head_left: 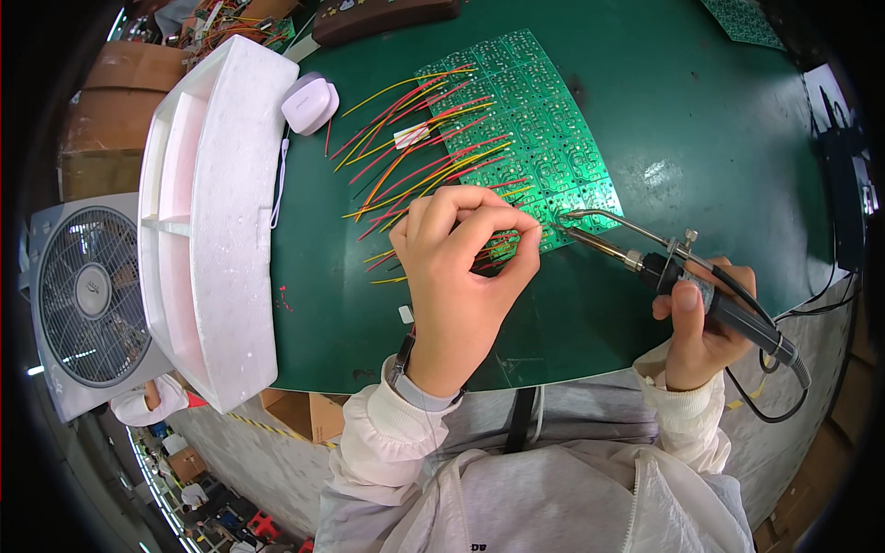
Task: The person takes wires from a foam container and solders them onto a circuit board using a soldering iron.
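A green circuit board panel [562,138] lies on the green table, with rows of red and yellow wires [433,175] sticking out past its left side. Over the panel's near end is my left hand [466,249], thumb and forefinger pinched together. What sits between those fingertips is too small to make out; wire ends show beneath them. My right hand [705,323] grips a soldering iron [678,276] with a thin metal feed tube fixed along it. The iron's tip points left, at the panel's near edge, close to my left fingertips.
A white foam tray [235,221] with compartments stands at the left, beside a pale lilac case [310,103]. Beyond it is a grey box fan [92,290]. At the back lies a brown case [383,18]. The iron's black cable [765,415] loops near the table's right edge.
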`<state>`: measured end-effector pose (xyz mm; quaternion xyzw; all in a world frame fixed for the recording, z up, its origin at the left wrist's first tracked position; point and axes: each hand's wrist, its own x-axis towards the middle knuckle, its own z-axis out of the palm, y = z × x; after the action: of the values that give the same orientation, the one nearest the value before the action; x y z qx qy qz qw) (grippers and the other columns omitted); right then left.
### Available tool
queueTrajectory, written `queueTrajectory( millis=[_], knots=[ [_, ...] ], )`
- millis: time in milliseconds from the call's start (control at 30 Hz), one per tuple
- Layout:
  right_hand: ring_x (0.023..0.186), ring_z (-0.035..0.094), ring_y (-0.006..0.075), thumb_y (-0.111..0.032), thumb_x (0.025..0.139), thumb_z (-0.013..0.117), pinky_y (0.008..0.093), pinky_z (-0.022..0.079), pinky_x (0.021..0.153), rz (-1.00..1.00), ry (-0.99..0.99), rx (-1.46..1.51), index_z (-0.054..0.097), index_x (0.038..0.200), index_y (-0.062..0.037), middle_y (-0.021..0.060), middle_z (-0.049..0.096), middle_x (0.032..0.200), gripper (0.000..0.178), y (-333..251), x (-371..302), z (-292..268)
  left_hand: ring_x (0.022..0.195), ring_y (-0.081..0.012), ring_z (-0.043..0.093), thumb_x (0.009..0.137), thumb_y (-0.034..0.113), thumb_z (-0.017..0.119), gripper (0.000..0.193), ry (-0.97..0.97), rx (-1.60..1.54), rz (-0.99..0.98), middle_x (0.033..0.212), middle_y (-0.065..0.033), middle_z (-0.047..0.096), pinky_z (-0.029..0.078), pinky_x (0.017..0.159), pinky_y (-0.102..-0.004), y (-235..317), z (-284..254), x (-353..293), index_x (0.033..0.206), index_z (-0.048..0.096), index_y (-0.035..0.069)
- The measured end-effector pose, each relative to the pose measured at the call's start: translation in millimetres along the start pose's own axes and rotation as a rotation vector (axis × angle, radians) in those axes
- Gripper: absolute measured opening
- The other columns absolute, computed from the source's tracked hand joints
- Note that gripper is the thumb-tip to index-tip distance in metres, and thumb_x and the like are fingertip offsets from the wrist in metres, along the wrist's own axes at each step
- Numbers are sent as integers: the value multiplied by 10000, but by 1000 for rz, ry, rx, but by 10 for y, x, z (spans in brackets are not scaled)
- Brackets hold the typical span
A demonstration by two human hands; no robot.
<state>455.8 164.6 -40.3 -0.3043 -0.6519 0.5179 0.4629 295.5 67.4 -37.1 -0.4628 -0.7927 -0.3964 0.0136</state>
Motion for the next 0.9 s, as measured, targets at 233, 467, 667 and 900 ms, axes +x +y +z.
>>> queueTrajectory(
  millis=[233,467,667,900],
  knots=[
    [483,487,106,-80,725,657,215,383,466,-5,-24,-15,488,797,33,72,532,590,215,-5,6,-2,759,-187,488,614,28,689,143,-9,-1,-5,800,-25,539,367,693,-299,13,-8,17,720,612,86],
    [522,497,137,-126,713,669,231,398,491,-77,-62,-121,482,781,31,86,541,619,254,39,20,-58,754,-192,489,614,20,681,139,-35,-10,-27,800,-35,540,372,682,-293,30,-16,45,719,610,78],
    [529,518,161,-148,695,687,256,428,502,-241,-188,-144,482,790,28,110,559,646,287,42,50,-93,750,-194,486,614,23,677,137,-33,-14,-38,796,-38,541,370,686,-295,31,-19,38,718,606,76],
    [527,539,179,-153,682,702,263,437,486,-358,-262,-225,488,806,21,112,565,636,302,40,103,-111,752,-193,489,611,29,678,130,-24,-12,-51,792,-35,544,371,685,-301,41,-6,38,700,594,72]
  ],
)
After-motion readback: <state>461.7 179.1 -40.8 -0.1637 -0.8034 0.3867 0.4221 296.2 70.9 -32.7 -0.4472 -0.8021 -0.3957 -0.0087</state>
